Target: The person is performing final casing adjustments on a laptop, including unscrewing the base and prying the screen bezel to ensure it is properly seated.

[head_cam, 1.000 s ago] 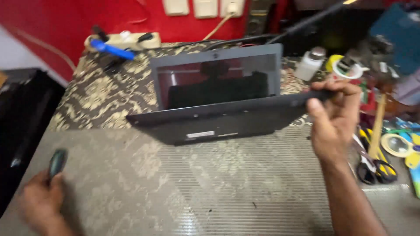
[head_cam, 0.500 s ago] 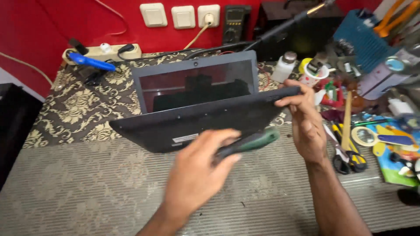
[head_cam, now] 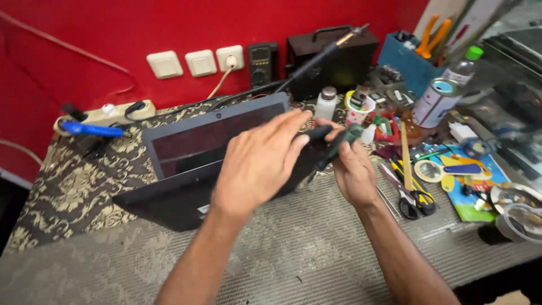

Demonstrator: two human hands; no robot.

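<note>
Left hand [head_cam: 257, 164] spread flat, fingers extended, palm down over the right corner of the open black laptop [head_cam: 186, 169]; whether it actually grips anything can't be told, the palm side is hidden. Right hand [head_cam: 353, 166] closed around a dark green-handled tool [head_cam: 344, 141], likely a screwdriver; tip hidden behind the left fingertips. Both hands meet at the laptop's right edge, and that corner is covered by them. Laptop sits tilted on the patterned brown-gold cloth [head_cam: 73, 192]: matte plastic shell, dark glossy screen. Front of bench has grey ribbed mat [head_cam: 316, 248]. Right of the hands: scissors [head_cam: 412, 197], round tape roll [head_cam: 428, 169], white bottle [head_cam: 326, 104], all small and cluttered.
</note>
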